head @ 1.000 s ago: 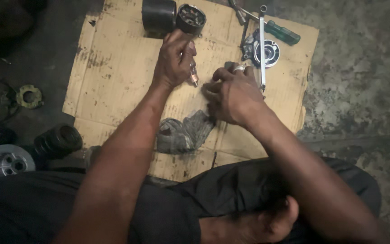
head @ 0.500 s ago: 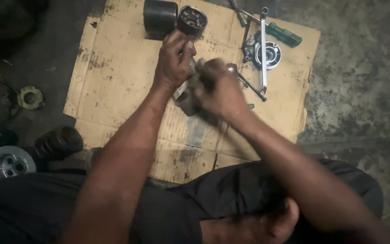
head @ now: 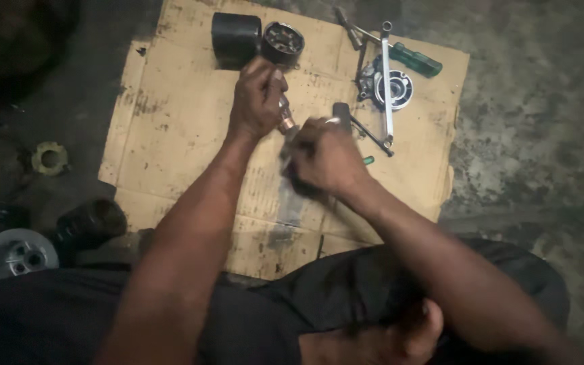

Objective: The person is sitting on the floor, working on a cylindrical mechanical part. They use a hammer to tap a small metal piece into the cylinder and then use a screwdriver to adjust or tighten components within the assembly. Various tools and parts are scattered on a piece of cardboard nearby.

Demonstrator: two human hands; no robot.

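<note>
My left hand (head: 257,100) is closed around a small metal shaft (head: 285,122), right hand (head: 324,157) clamped on a blurred metal part (head: 290,177) just below it, both held over the cardboard (head: 177,128). Risk: greasy grip slips, part drops onto the 2 wrenches (head: 386,81) nearby

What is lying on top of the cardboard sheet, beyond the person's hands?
On the cardboard sheet: a black cylinder, a round open housing, a long wrench across a round metal part, and a green-handled screwdriver. Whatever lies beneath both hands is covered.
</note>
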